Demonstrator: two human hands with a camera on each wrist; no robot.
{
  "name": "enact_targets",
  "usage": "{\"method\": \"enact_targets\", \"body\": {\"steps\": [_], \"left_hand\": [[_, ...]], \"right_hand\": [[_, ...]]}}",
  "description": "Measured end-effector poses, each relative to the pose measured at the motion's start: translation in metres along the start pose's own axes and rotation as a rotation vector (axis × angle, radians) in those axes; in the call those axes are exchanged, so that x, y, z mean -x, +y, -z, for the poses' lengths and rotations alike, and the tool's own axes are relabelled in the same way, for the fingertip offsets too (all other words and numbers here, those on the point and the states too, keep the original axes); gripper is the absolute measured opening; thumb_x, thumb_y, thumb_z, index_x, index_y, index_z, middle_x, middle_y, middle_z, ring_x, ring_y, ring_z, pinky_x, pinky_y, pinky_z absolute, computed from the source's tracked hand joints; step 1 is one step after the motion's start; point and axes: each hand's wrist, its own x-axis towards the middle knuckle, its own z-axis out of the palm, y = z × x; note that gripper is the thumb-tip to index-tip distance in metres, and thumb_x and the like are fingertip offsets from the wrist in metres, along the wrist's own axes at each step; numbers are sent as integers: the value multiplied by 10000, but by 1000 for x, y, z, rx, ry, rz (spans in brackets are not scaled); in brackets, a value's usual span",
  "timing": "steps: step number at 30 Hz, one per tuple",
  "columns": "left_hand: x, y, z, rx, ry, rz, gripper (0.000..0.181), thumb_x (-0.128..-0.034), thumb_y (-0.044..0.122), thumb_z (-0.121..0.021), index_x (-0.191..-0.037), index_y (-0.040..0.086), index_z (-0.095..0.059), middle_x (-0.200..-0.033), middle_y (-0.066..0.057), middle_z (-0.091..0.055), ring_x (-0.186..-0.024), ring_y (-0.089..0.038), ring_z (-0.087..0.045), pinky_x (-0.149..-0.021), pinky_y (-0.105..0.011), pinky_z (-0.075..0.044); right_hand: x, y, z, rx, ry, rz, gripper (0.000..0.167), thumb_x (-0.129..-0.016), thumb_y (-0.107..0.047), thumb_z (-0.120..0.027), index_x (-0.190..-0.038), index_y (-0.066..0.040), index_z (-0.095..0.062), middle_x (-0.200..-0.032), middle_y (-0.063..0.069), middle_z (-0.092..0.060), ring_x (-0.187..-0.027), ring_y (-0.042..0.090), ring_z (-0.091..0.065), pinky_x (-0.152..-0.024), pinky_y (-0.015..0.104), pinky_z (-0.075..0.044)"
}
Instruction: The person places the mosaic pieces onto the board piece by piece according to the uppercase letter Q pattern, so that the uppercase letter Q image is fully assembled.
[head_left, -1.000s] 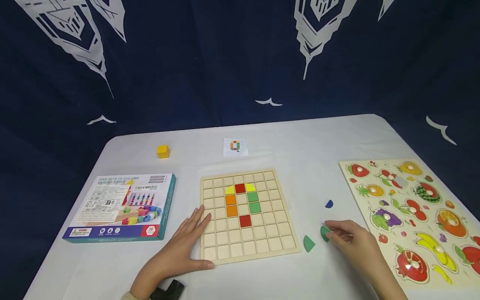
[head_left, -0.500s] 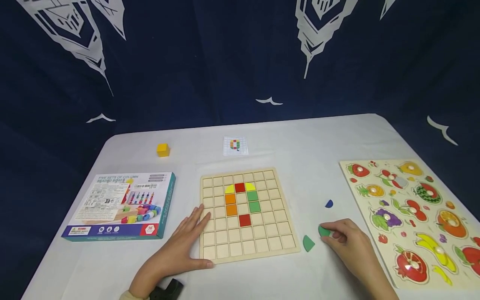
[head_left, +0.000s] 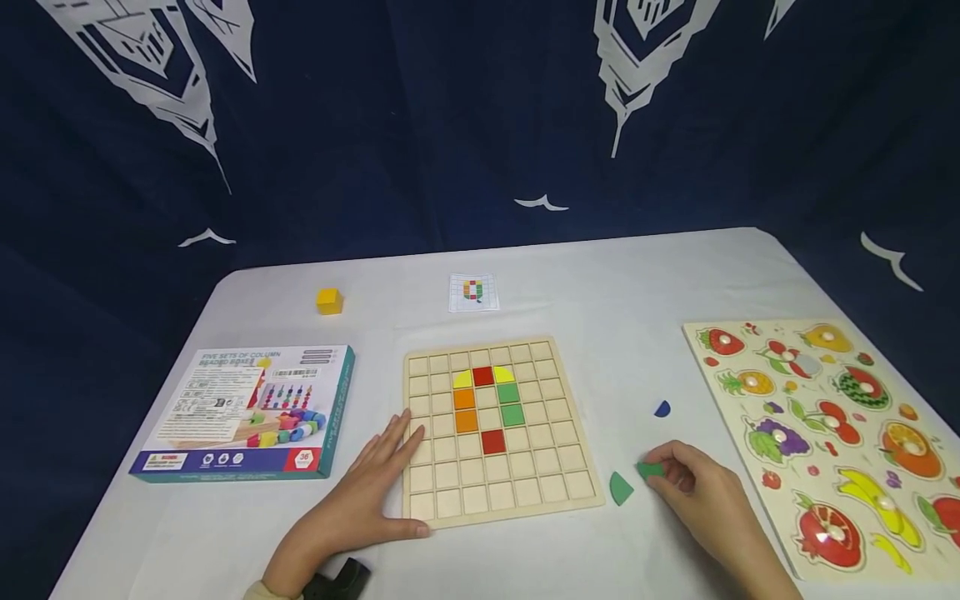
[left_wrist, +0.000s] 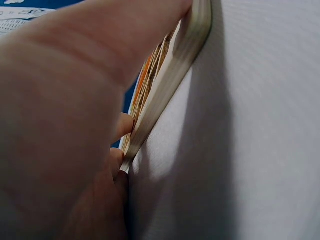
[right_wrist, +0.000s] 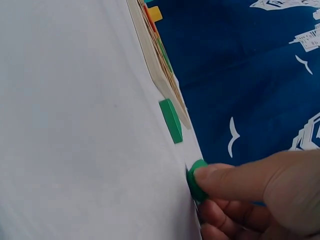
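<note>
My left hand point(head_left: 363, 492) rests with spread, fairly straight fingers at the left edge of a wooden grid board point(head_left: 442, 475); its thumb touches the board's near-left corner. Red, orange, yellow and green pieces fill some cells, among them a red square point(head_left: 492, 442) and an orange square point(head_left: 466, 421). Right of the board, my right hand point(head_left: 697, 492) pinches a green curved piece point(right_wrist: 198, 181) between thumb and fingers, close to the tablecloth. A second green piece, a quarter circle point(head_left: 620, 488), lies between that hand and the board. Farther back lies a small blue half circle point(head_left: 662, 408).
A pattern card point(head_left: 473, 292) lies behind the board, with a yellow cube point(head_left: 329, 301) to its left. A boxed bead set point(head_left: 243, 412) stands at left. On the right is a fruit peg puzzle point(head_left: 813, 442). A black object point(head_left: 339, 581) sits by the left wrist.
My right hand has turned the pinched green piece, which now lies flatter and slightly nearer the other green piece. My left hand has stayed at the board.
</note>
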Motion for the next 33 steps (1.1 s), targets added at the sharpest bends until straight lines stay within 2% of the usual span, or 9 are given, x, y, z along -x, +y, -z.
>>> {"method": "enact_targets", "body": {"steps": [5, 11, 15, 18, 22, 28, 33], "left_hand": [[0, 1, 0, 0, -2, -3, 1139, -624, 557, -790, -1493, 90, -218, -1558, -35, 3, -1398, -185, 48, -1090, -440, -39], [2, 2, -1, 4, 7, -1, 1141, -621, 557, -792, -1491, 86, -223, -1557, -43, -3, -1398, -189, 43, -1090, -440, -41], [4, 1, -1, 7, 22, -11, 1138, -625, 566, -785, -1489, 79, -227, -1557, -60, -16, -1400, -210, 30, -1086, -461, -50], [5, 1, 0, 9, 34, -21, 1131, -628, 568, -782, -1487, 75, -235, -1556, -75, -31, -1401, -231, 15, -1082, -479, -61], [4, 1, 0, 15, 32, -26, 1120, -639, 570, -774, -1489, 84, -231, -1556, -74, -27, -1401, -232, 21, -1082, -482, -55], [2, 0, 1, 12, 23, -32, 1119, -645, 574, -769, -1488, 75, -228, -1556, -79, -17, -1400, -237, 29, -1084, -483, -41], [2, 0, 1, 3, 15, -30, 1115, -651, 573, -767, -1488, 73, -226, -1556, -73, -12, -1400, -232, 34, -1087, -474, -42]], "right_hand": [[-2, -4, 7, -12, 19, 32, 222, -711, 37, -765, -839, -119, -674, -689, -73, -533, -589, 60, -460, -520, 205, -414], [-17, -19, 18, -48, 39, 126, 217, -726, 29, -762, -870, -118, -694, -710, -87, -554, -614, 55, -486, -525, 197, -424], [-32, -37, 19, -104, 15, 182, 210, -753, 23, -747, -885, -134, -705, -774, -93, -593, -688, 68, -524, -578, 214, -468], [-43, -52, 17, -168, -34, 202, 207, -787, 32, -715, -918, -128, -702, -850, -79, -625, -761, 85, -568, -658, 236, -508], [-55, -69, 9, -253, -95, 207, 189, -810, 31, -694, -952, -94, -693, -869, -33, -636, -778, 119, -619, -688, 281, -526], [-69, -90, -19, -316, -159, 206, 140, -804, 11, -706, -918, -70, -698, -803, -36, -642, -686, 125, -563, -605, 255, -488], [-73, -102, -45, -459, -298, 183, 132, -815, 28, -686, -933, -30, -682, -772, -3, -625, -678, 163, -595, -610, 252, -508]]}}
